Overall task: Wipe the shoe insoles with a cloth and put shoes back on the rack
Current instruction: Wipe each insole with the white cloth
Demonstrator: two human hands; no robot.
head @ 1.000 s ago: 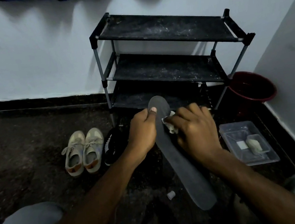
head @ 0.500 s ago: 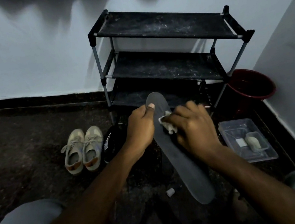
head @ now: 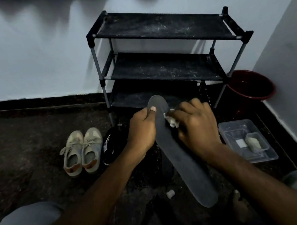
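A long dark grey insole (head: pixel 183 157) is held up in front of me, its toe end pointing at the rack. My left hand (head: pixel 143 131) grips its upper left edge, thumb on top. My right hand (head: pixel 195 124) pinches a small white cloth (head: pixel 171 121) and presses it on the insole's upper part. A pair of beige sneakers (head: pixel 82 151) stands on the floor to the left. A black shoe (head: pixel 110 147) lies beside them, partly hidden by my left wrist. The black three-shelf rack (head: pixel 158 29) stands against the wall with bare shelves.
A clear plastic tray (head: pixel 248 140) with a small container inside sits on the floor at right. A dark red bucket (head: pixel 250 86) stands in the corner beside the rack. A small white cap (head: pixel 170 193) lies on the dark floor. My knees show at both bottom corners.
My right hand with the cloth has shifted slightly up the insole toward its toe end. The left hand keeps its grip.
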